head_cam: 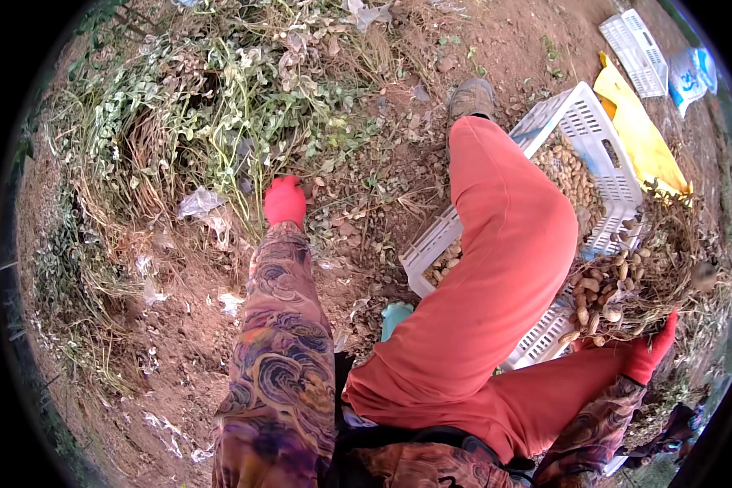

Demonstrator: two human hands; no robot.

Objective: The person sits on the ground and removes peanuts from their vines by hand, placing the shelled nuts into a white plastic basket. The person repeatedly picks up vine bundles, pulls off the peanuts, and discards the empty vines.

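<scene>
My left hand (285, 202), in a red glove, reaches to the near edge of a heap of uprooted peanut plants (219, 116). Its fingers curl down among the stems and their tips are hidden, so a grip on them does not show. At the right, my right hand (649, 354), also red-gloved, holds a bunch of dry peanut plants (665, 287) from below. Clusters of unshelled peanuts (595, 299) hang from its roots over the corner of a white plastic crate (601, 128). Loose peanuts (564, 168) lie inside the crate, partly hidden by my leg.
My bent leg (512, 226) crosses over the crate. Beyond it lie a yellow sack (637, 134), another white crate (637, 52) and a blue-and-white plastic bag (692, 76). A pale green object (395, 318) sits beside my thigh. Scraps of clear plastic film (201, 202) litter the soil.
</scene>
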